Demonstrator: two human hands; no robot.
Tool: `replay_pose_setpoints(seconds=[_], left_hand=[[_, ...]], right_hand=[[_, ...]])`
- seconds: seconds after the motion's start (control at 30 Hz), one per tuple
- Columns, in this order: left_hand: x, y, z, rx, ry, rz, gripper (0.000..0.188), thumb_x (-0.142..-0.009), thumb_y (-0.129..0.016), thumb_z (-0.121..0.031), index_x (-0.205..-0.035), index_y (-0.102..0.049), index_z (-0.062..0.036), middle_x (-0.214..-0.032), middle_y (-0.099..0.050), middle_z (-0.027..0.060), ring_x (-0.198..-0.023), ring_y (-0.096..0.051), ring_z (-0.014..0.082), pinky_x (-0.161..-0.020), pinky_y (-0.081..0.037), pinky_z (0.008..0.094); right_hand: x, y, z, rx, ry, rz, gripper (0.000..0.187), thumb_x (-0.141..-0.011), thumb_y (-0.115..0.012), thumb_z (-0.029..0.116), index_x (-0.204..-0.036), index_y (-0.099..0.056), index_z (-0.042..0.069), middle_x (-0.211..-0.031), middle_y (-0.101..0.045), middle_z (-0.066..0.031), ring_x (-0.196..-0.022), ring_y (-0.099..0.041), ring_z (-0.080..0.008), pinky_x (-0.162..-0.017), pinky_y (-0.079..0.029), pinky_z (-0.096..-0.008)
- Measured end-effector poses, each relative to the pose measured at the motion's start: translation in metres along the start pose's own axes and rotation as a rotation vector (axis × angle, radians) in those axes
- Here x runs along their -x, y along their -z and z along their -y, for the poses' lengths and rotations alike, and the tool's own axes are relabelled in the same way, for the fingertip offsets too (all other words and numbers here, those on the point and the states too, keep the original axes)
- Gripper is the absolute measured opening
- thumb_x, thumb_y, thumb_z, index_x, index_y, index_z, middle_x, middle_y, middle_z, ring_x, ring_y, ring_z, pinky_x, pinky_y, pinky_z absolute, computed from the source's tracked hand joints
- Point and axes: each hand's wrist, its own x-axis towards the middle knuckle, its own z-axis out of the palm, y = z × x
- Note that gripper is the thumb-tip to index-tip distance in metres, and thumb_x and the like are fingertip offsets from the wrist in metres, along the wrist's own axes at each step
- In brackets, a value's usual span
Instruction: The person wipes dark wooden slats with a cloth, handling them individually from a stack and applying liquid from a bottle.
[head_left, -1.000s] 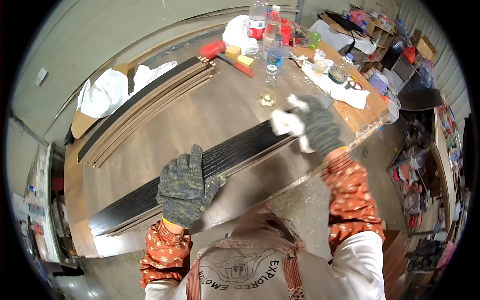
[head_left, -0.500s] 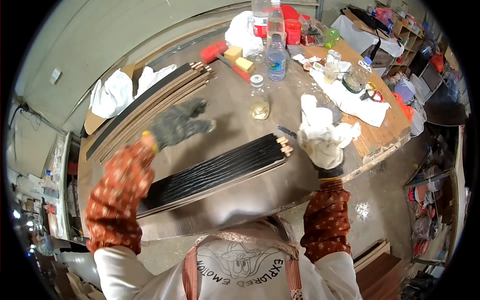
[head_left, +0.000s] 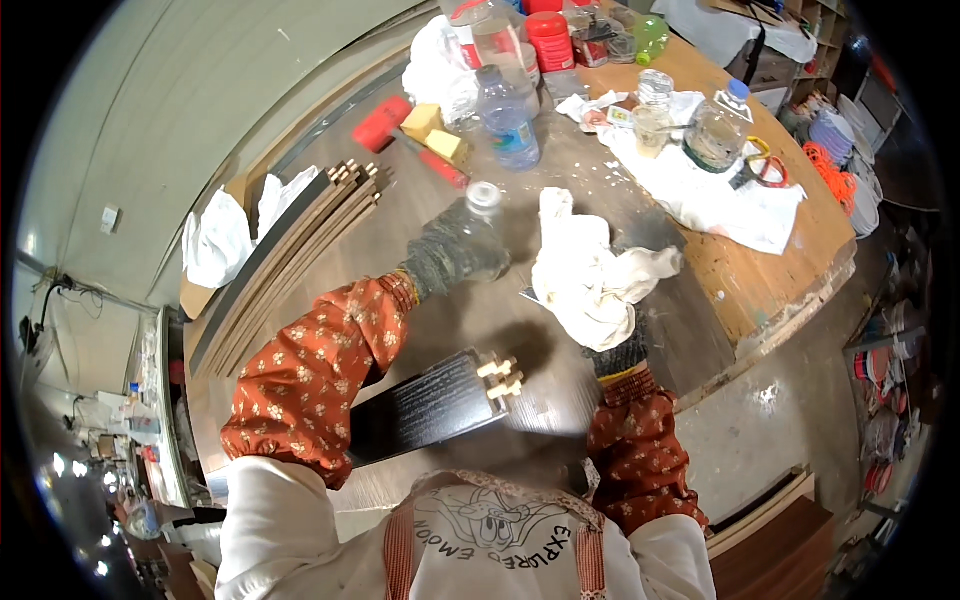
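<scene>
My left hand (head_left: 450, 255), in a dark grey glove, is closed around a small clear bottle (head_left: 484, 198) with a pale cap. The glove hides most of the bottle's body. In my right hand (head_left: 620, 350), also gloved, is a bunched white cloth (head_left: 585, 270) that covers most of the fingers. Below and between my hands lies a stack of black wooden strips (head_left: 425, 405) with pale dowel pegs (head_left: 500, 378) sticking out of its right end. My left sleeve hides the stack's far left part.
More strips (head_left: 290, 260) with pegs lie at the left beside white plastic bags (head_left: 218, 240). Farther back are a red mallet (head_left: 382, 123), yellow blocks (head_left: 422, 122) and a blue-labelled bottle (head_left: 510, 125). Scissors (head_left: 765, 168) and jars (head_left: 718, 135) rest on white cloth at the right.
My left hand has moved right from above the strips and closed around the small bottle. My right hand has shifted left with the white cloth. The whole view has turned somewhat.
</scene>
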Motion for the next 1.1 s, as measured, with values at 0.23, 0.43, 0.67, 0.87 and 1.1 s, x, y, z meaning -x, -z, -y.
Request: replay_pose_setpoints(seconds=[0.23,0.43,0.67,0.87,1.1], left_hand=[[0.042,0.031,-0.073,-0.824,-0.03,0.245,0.067,-0.076,-0.068,-0.042,-0.129,-0.049,-0.006,-0.123,-0.055,0.0161,-0.113,-0.054,0.0338,-0.099,-0.041,0.0474],[0.07,0.034,-0.048,-1.199,-0.448,-0.179,0.023,-0.082,-0.06,-0.027,-0.101,-0.067,-0.0171,-0.088,-0.064,0.0074,-0.084,-0.061,0.0263,-0.076,-0.046,0.0409],[0.09,0.039,-0.075,-1.272,-0.396,-0.253,0.027,-0.079,-0.063,-0.02,-0.104,-0.067,-0.0141,-0.087,-0.067,0.0093,-0.08,-0.065,0.0274,-0.068,-0.049,0.0406],[0.13,0.066,-0.098,-0.907,-0.161,-0.25,0.045,-0.073,-0.068,-0.023,-0.117,-0.06,-0.0123,-0.092,-0.067,0.0116,-0.078,-0.065,0.0306,-0.069,-0.052,0.043],[0.29,0.145,-0.042,-0.538,-0.252,-0.689,0.038,-0.084,-0.068,-0.021,-0.115,-0.058,-0.0037,-0.098,-0.067,0.0085,-0.082,-0.066,0.0189,-0.072,-0.055,0.0279]], right_hand=[[-0.016,0.024,0.005,0.459,0.068,-0.008,0.008,-0.09,-0.057,0.017,-0.089,-0.056,0.008,-0.069,-0.05,-0.0004,-0.058,-0.048,-0.0105,-0.053,-0.044,-0.0255],[-0.032,0.039,-0.017,0.595,0.018,-0.145,0.015,-0.091,-0.056,0.019,-0.093,-0.055,0.004,-0.077,-0.054,-0.0051,-0.065,-0.052,-0.0152,-0.059,-0.045,-0.0282],[-0.029,0.01,-0.038,0.918,-0.066,-0.149,0.024,-0.091,-0.056,0.023,-0.098,-0.054,0.0,-0.086,-0.059,-0.0107,-0.074,-0.056,-0.0207,-0.066,-0.048,-0.0314],[-0.043,-0.06,-0.109,2.758,0.158,-0.353,0.038,-0.097,-0.049,0.022,-0.127,-0.042,0.0,-0.119,-0.055,-0.0127,-0.104,-0.056,-0.0217,-0.089,-0.047,-0.0324],[-0.053,-0.061,-0.228,3.09,0.778,-0.522,0.036,-0.092,-0.058,0.016,-0.124,-0.054,-0.001,-0.11,-0.064,-0.0133,-0.098,-0.063,-0.0228,-0.083,-0.053,-0.0335]])
